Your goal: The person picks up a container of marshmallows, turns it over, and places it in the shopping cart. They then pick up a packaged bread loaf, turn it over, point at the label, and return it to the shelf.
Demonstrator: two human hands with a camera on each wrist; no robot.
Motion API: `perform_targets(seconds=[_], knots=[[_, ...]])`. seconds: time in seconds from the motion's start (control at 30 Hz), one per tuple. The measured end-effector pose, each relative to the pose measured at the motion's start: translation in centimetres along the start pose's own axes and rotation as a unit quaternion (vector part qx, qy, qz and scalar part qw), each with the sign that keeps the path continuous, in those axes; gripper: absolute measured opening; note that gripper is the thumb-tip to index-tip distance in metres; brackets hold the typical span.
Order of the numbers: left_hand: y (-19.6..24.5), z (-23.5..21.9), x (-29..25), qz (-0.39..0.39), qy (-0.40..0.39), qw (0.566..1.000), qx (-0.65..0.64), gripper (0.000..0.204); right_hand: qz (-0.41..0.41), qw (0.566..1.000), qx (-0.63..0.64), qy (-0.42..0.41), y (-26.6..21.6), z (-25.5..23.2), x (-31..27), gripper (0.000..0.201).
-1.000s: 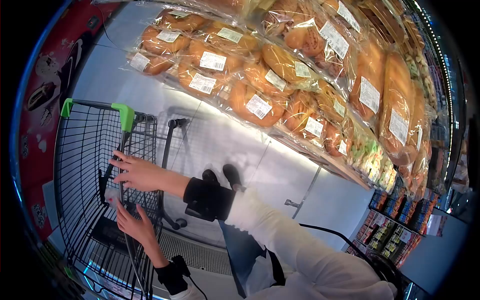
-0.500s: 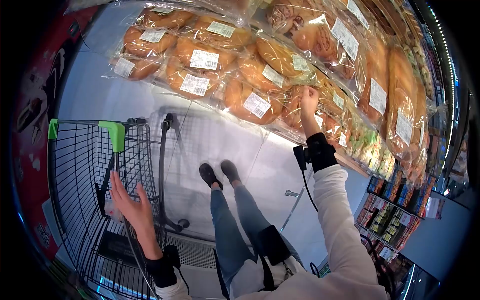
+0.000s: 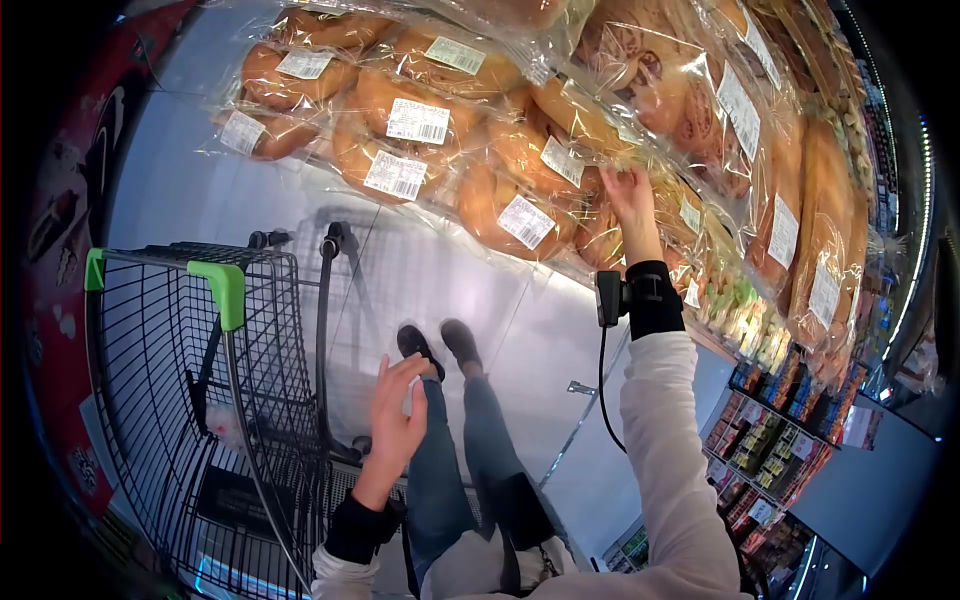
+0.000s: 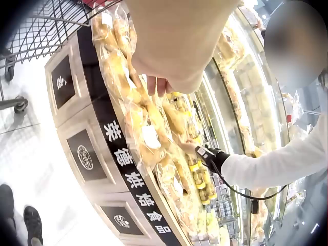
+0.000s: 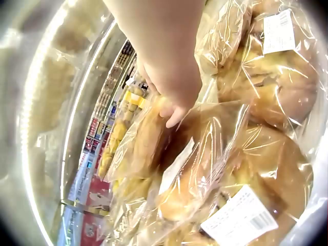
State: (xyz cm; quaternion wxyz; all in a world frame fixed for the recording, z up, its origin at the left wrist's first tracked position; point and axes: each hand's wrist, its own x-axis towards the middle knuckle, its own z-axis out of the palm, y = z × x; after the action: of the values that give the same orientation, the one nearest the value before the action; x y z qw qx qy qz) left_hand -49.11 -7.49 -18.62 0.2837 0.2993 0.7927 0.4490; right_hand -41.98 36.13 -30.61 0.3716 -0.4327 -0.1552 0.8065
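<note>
My right hand [image 3: 632,205] is at the front rows of bagged bread, its thumb and fingertips pinching the clear wrap of a bag [image 3: 595,230]. From the right wrist view, the fingers of this hand [image 5: 169,84] reach down between wrapped loaves, beside a bag with a white label [image 5: 241,218]; the exact grip is partly hidden. Held in the air over the legs, my left hand [image 3: 398,415] has loosely bent fingers and nothing in it. In the left wrist view that hand [image 4: 169,56] shows its fingertips above the bread in the picture, apart from it.
A wire cart [image 3: 200,350] with green corner pieces stands at the left, with a small wrapped item inside. Long bagged loaves [image 3: 825,240] lie at the right, and shelves of packets [image 3: 765,440] stand beyond. The bread stand has dark-lettered panels [image 4: 87,156].
My right hand has left the cart handle and reached over to the bread bags. My left hand has moved off the cart side to the right. The cart has shifted slightly left in view.
</note>
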Motion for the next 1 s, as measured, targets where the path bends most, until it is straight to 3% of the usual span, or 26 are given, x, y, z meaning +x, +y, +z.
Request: perform_targets(seconds=[0.07,0.17,0.23,0.33,0.4,0.53,0.63,0.7,0.77,0.83,0.87,0.97,1.0], knots=[[0.3,0.9,0.5,-0.004,0.005,0.999,-0.035,0.020,0.037,0.993,0.055,-0.099,0.2,0.8,-1.2,0.017],[1.5,2.1,1.7,-0.023,0.006,0.996,-0.083,0.018,0.038,0.992,0.062,-0.098,1.9,2.7,-6.8,0.012],[1.7,3.0,2.8,-0.038,-0.002,0.994,-0.103,0.019,-0.011,0.990,0.054,-0.130,3.4,2.4,-10.7,0.011],[1.4,4.5,4.5,-0.119,-0.025,0.961,-0.247,0.017,-0.001,0.992,0.051,-0.119,5.4,2.1,-17.1,0.019],[0.4,6.0,5.4,-0.154,-0.050,0.913,-0.376,0.025,0.000,0.995,0.032,-0.093,6.6,2.5,-21.0,0.025],[0.9,6.1,7.4,-0.256,-0.125,0.832,-0.475,0.045,-0.013,0.996,-0.001,-0.091,8.2,1.4,-24.8,0.035],[0.6,7.1,8.7,-0.262,-0.156,0.788,-0.534,0.054,-0.009,0.996,-0.028,-0.086,8.9,-0.3,-25.5,0.039],[0.4,7.5,9.6,-0.228,-0.160,0.682,-0.676,0.061,0.001,0.993,-0.041,-0.108,8.5,-1.6,-25.3,0.036],[1.2,7.2,10.6,-0.221,-0.136,0.631,-0.732,0.065,-0.014,0.994,-0.038,-0.099,7.7,-1.5,-25.2,0.028],[1.9,6.8,11.4,-0.249,-0.132,0.635,-0.720,0.060,-0.005,0.995,-0.061,-0.077,6.8,-1.8,-24.9,0.030],[1.9,6.8,11.8,-0.262,-0.135,0.635,-0.714,0.058,0.002,0.992,-0.071,-0.108,6.4,-1.7,-24.9,0.032],[1.1,8.2,13.2,-0.216,-0.180,0.665,-0.692,0.043,0.026,0.990,-0.085,-0.107,5.3,-1.8,-24.8,0.042],[1.8,8.0,13.6,-0.244,-0.165,0.673,-0.679,0.035,0.037,0.989,-0.088,-0.110,5.0,-2.1,-24.8,0.043]])
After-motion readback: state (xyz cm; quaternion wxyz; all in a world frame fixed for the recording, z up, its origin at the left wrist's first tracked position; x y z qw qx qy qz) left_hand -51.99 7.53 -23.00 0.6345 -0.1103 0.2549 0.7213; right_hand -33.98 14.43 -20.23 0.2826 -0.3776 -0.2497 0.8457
